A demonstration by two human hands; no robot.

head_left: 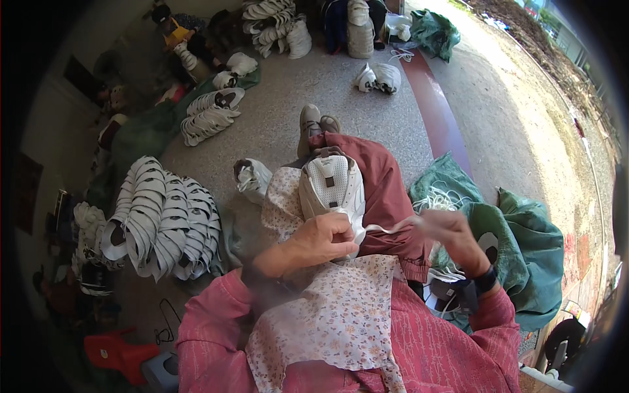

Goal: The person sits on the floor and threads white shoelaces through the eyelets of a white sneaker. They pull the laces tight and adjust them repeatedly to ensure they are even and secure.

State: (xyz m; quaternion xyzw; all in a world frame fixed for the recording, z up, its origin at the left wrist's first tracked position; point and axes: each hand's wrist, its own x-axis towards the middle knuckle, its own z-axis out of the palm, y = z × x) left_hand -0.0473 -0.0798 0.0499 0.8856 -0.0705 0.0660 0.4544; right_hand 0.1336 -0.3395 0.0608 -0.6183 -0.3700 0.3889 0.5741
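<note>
A white shoe upper (332, 187) with a mesh tongue lies across my lap, on a floral apron (341, 314) and red trousers. My left hand (321, 239) is closed on the upper's near end, thumb and fingers pinched together. From there a white shoelace (391, 228) runs slack to the right, its far end in the fingers of my right hand (452, 237). Motion blurs that hand, which is raised over my right thigh with a dark band on its wrist. What exactly lies under the left fingertips is hidden.
Nested stacks of white uppers (160, 216) stand at my left, with more bundles (213, 111) farther off. On the right, green sacks (524, 255) sit beside a heap of white laces (439, 198). A red plastic object (114, 354) is at lower left. Another person (177, 33) sits far left.
</note>
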